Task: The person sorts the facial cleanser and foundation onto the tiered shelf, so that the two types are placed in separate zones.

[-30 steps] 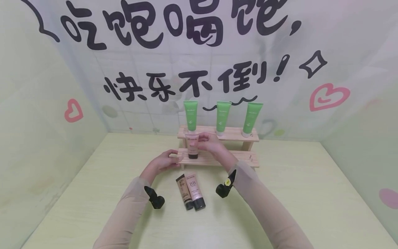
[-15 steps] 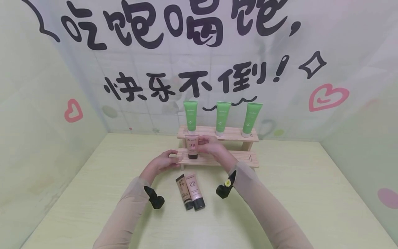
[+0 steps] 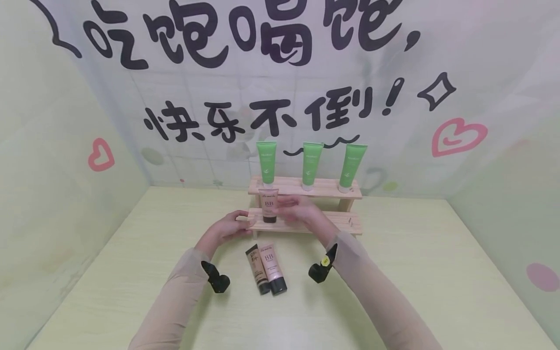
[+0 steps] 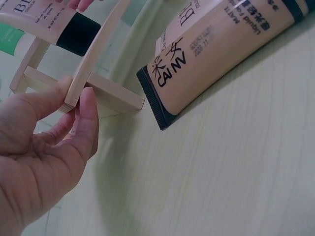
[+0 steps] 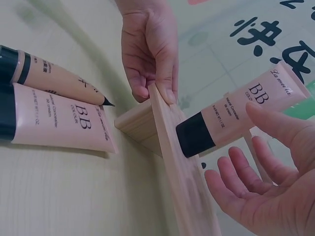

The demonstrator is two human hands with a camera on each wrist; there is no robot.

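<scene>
A pink BB cream tube (image 3: 269, 204) stands upright on its black cap at the left end of the lower step of a two-step wooden display rack (image 3: 317, 221). My right hand (image 3: 301, 210) is just right of it; in the right wrist view its fingers are spread apart and the thumb tip overlaps the tube's edge. My left hand (image 3: 227, 227) pinches the left end of the lower step between thumb and fingers, which shows closely in the left wrist view. Before the rack, a second pink BB cream tube (image 3: 272, 269) and a tan liquid foundation tube (image 3: 257, 269) lie side by side.
Three green tubes stand along the upper step: a left one (image 3: 267, 163), a middle one (image 3: 311, 165) and a right one (image 3: 352, 166). A wall with large black lettering (image 3: 199, 121) rises behind the pale wooden table (image 3: 393, 272).
My right hand has loosened from the standing pink tube and drawn slightly right, uncovering its BB label. My left hand keeps its pinch on the rack.
</scene>
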